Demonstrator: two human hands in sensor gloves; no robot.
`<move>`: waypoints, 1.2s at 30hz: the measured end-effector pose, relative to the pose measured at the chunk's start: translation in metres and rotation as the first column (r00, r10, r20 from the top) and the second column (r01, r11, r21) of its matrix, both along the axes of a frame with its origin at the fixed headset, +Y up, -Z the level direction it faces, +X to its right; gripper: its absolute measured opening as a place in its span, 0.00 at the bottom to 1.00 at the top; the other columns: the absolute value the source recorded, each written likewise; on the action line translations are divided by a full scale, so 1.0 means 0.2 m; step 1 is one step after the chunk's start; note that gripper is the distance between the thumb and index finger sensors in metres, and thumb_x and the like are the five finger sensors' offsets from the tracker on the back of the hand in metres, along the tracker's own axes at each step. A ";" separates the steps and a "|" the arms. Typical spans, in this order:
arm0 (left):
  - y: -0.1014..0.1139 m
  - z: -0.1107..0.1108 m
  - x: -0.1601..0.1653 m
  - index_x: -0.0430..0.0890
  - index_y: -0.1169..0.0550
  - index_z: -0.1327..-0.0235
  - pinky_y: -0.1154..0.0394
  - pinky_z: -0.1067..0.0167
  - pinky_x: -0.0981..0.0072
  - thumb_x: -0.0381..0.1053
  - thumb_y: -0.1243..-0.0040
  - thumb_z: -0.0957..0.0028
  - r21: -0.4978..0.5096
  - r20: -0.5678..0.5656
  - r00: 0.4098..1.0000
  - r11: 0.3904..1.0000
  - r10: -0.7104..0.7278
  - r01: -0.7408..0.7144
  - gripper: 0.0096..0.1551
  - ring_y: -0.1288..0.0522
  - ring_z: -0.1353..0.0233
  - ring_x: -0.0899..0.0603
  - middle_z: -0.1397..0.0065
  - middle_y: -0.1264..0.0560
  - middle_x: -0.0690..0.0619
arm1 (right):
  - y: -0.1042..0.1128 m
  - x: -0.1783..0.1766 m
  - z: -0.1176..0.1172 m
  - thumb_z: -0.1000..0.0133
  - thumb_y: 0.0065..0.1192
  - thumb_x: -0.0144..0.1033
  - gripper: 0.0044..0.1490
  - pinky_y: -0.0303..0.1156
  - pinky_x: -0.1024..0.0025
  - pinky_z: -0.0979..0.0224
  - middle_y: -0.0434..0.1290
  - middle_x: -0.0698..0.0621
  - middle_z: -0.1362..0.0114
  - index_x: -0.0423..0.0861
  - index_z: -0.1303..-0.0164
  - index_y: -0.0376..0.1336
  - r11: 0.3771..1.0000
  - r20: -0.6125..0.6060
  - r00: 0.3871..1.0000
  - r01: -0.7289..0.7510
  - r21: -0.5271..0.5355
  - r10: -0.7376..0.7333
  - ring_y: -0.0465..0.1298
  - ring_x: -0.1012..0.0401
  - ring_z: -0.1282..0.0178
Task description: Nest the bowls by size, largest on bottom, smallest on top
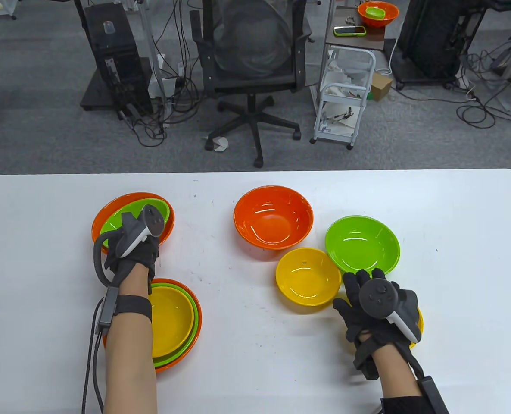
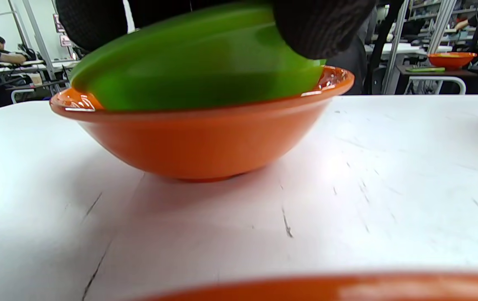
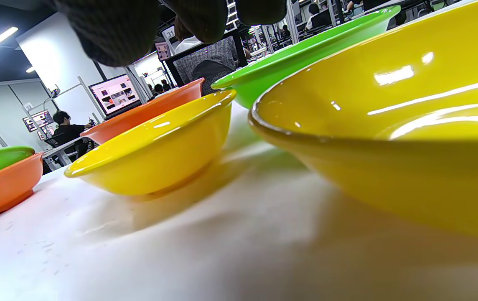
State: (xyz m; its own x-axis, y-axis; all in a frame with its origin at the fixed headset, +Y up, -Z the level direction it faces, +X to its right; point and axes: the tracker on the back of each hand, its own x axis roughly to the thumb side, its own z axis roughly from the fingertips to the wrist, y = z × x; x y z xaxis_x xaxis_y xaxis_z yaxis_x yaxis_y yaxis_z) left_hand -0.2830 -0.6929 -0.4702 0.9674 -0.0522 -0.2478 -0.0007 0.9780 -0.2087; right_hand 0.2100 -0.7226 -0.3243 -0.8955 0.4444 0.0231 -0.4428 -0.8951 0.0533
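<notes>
My left hand [image 1: 128,248] grips the near rim of a green bowl [image 1: 115,222], which sits tilted inside an orange bowl [image 1: 102,217] at the far left. In the left wrist view the green bowl [image 2: 197,62] leans in the orange bowl [image 2: 205,138], with my fingers [image 2: 318,25] on it. My right hand [image 1: 363,293] hovers open over a yellow bowl [image 1: 420,321] that it mostly hides; that bowl fills the right wrist view [image 3: 389,138]. A smaller yellow bowl [image 1: 308,277], a green bowl [image 1: 362,243] and an orange bowl [image 1: 273,222] stand loose mid-table.
A nested stack of orange, green and yellow bowls [image 1: 176,321] sits near the front edge beside my left forearm. The white table [image 1: 247,345] has bare surface at front centre and far right. A chair and carts stand beyond the table.
</notes>
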 end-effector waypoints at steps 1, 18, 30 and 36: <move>-0.01 0.00 0.00 0.55 0.28 0.25 0.31 0.26 0.37 0.57 0.41 0.45 -0.008 0.003 1.000 1.000 0.001 -0.001 0.32 0.25 0.27 0.38 0.30 0.22 0.51 | 0.00 0.00 0.00 0.44 0.60 0.48 0.45 0.29 0.31 0.26 0.47 0.37 0.15 0.43 0.19 0.51 1.000 0.000 1.000 0.001 -0.001 -0.001 0.34 0.36 0.17; 0.08 0.05 0.06 0.55 0.31 0.22 0.35 0.24 0.34 0.60 0.44 0.44 -0.054 0.080 0.996 0.998 0.037 -0.032 0.35 0.29 0.22 0.35 0.23 0.27 0.48 | 0.00 -0.02 -0.01 0.44 0.60 0.48 0.45 0.30 0.32 0.26 0.47 0.37 0.15 0.43 0.19 0.51 1.000 -0.027 1.000 0.002 0.000 -0.002 0.34 0.37 0.17; 0.20 0.35 0.24 0.55 0.33 0.21 0.36 0.24 0.33 0.62 0.45 0.45 0.063 0.270 0.956 0.989 0.114 -0.136 0.36 0.31 0.20 0.34 0.20 0.30 0.46 | 0.00 -0.10 0.00 0.45 0.63 0.48 0.46 0.30 0.33 0.25 0.49 0.37 0.15 0.42 0.20 0.52 0.999 -0.122 0.993 0.004 0.043 0.001 0.36 0.37 0.17; 0.17 0.51 0.35 0.55 0.34 0.20 0.36 0.24 0.32 0.63 0.46 0.45 0.075 0.349 0.932 0.988 0.101 -0.135 0.38 0.32 0.20 0.34 0.19 0.31 0.46 | -0.01 -0.17 0.00 0.46 0.65 0.48 0.48 0.30 0.35 0.25 0.48 0.38 0.15 0.43 0.19 0.51 0.999 -0.200 0.979 -0.044 0.025 0.048 0.36 0.37 0.17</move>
State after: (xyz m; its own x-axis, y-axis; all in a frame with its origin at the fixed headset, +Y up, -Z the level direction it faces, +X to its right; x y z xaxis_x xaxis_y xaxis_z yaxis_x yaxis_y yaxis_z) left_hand -0.2121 -0.6587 -0.3690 0.9920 0.0746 0.1021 -0.0619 0.9906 -0.1222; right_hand 0.1756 -0.7250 -0.3235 -0.8914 0.4001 0.2128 -0.3829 -0.9162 0.1184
